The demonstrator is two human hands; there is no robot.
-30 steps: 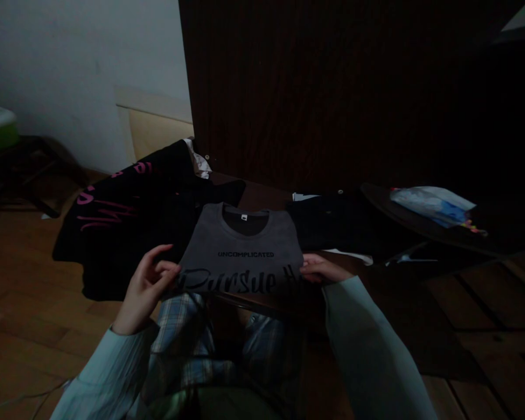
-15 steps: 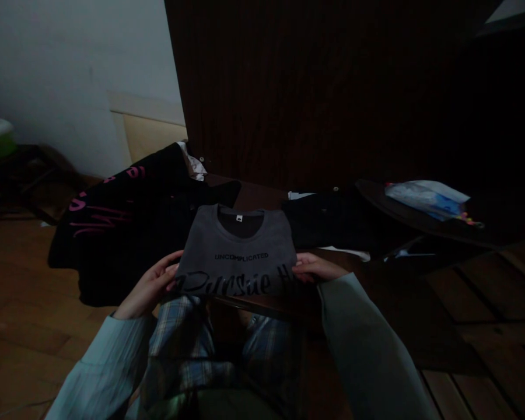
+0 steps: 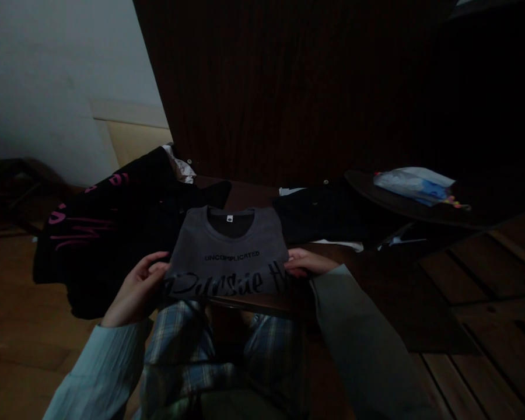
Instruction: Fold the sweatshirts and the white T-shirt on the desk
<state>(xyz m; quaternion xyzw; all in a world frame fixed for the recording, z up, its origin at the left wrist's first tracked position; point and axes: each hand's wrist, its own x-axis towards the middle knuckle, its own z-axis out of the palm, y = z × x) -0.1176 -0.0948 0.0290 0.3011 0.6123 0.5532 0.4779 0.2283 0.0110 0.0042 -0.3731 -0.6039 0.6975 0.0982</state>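
A folded grey T-shirt (image 3: pixel 230 242) lies before me, collar away from me, with black lettering across its front and a small white label inside the neck. My left hand (image 3: pixel 136 286) has its fingers closed at the shirt's left edge. On the opposite edge, my right hand (image 3: pixel 310 262) pinches the cloth between thumb and fingers. Some of the fingertips are hidden by the fabric. The shirt rests at the front of a dark brown bench or low table (image 3: pixel 254 193), above my knees.
Black clothing (image 3: pixel 126 233) with pink lettering spreads out on the left. A folded dark garment (image 3: pixel 319 213) lies right of the shirt. Further right, a plastic packet (image 3: pixel 413 185) sits on a dark hat-like brim (image 3: pixel 367 195). A tall dark panel (image 3: pixel 266 87) rises behind.
The view has shifted slightly, so most things appear a little further left. Both hands keep their places at the shirt's edges, and the shirt looks much the same.
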